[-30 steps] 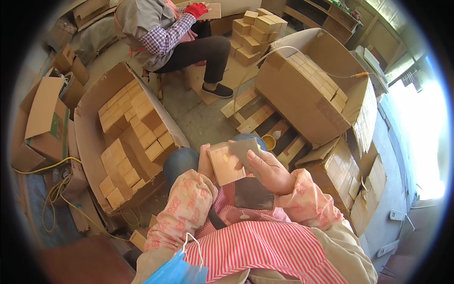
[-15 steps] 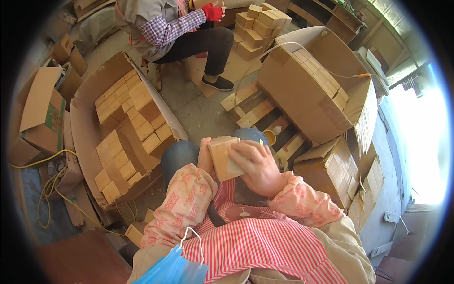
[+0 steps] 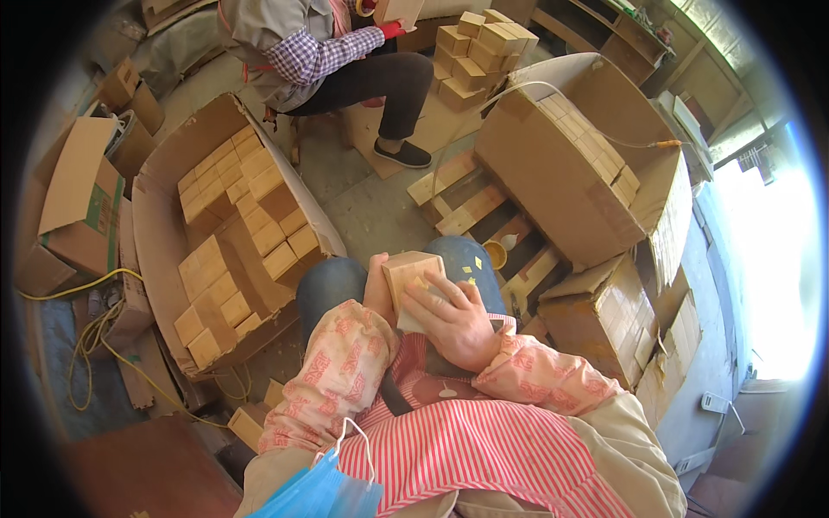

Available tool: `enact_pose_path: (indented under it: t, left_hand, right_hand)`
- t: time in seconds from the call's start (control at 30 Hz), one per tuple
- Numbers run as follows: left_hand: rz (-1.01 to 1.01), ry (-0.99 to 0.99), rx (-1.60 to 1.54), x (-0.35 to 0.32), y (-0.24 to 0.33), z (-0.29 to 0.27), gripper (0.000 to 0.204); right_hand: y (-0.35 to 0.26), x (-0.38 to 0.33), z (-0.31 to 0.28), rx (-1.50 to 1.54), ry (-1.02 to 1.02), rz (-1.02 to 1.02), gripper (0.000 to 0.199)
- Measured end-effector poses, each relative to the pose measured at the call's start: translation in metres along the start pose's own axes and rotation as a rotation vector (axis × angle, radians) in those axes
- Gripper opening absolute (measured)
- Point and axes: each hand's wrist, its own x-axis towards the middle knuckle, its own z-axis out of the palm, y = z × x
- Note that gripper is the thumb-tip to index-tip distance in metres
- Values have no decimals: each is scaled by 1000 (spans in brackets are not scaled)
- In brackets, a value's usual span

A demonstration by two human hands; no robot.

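Note:
Above my knees, a small wooden box-like block (image 3: 409, 267) with a squared, slightly tapered shape is held up. My left hand (image 3: 377, 285) grips it from the left side, its fingers partly hidden behind the wood. Across the near face lies my right hand (image 3: 453, 321), fingers bent and pressed together over a thin pale sheet (image 3: 408, 322). Only an edge of that sheet shows below the fingers, and its material cannot be made out. Yellow scraps (image 3: 469, 269) stick to my right knee.
A large carton (image 3: 324, 226) of wooden blocks stands at left, another carton (image 3: 553, 186) at right on a slatted pallet (image 3: 466, 207). Ahead sits a co-worker (image 3: 324, 60) in a red glove, holding a wooden piece. Blocks (image 3: 471, 65) are stacked beyond. A yellow cord (image 3: 164, 401) trails at left.
My right hand has slid left and down across the block, and the pale sheet now shows lower. More yellow scraps are visible on my right knee. The co-worker's wooden piece is more upright.

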Motion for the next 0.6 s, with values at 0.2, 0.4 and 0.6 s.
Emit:
enact_pose_path:
  t: [0.2,0.4,0.6]
  left_hand:
    - [-95,-77,-60,1,-1,0,80]
    - [-67,-88,-44,2,-2,1,78]
    - [-58,-128,-40,1,-1,0,76]
  right_hand:
    - [13,-8,-25,217,-5,231,68]
    - [16,-10,-25,182,-20,361,43]
    - [11,-13,-34,300,-49,430,35]
